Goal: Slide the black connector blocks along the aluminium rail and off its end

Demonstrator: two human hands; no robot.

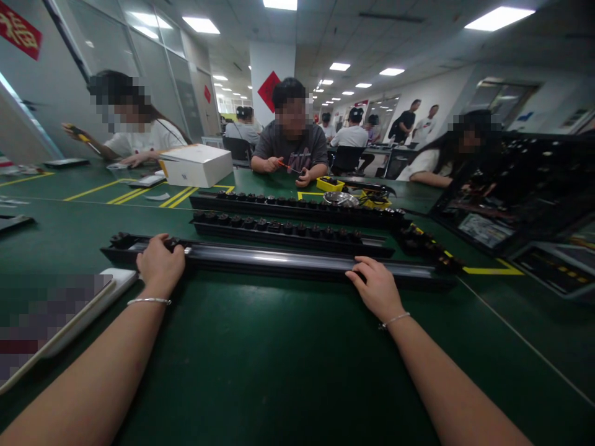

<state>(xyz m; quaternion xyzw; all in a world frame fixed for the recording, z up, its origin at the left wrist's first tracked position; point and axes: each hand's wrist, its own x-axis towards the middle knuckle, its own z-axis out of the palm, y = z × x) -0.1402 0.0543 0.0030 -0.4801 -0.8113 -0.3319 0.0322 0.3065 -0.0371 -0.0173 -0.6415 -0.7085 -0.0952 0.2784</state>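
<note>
On green counter [260,347], near edge: long black power strip [279,261] lying flat, crosswise. Left hand [160,265] clamped over its left end, fingers curled across the top; right hand [375,290] resting on the strip toward its right end, fingers together and laid flat, closure on it unclear. Wide two-point hold, probably to steady so long a piece. Two more socket strips [288,228] parallel just behind. White box [198,165] farther back left. Co-workers seated opposite.
</note>
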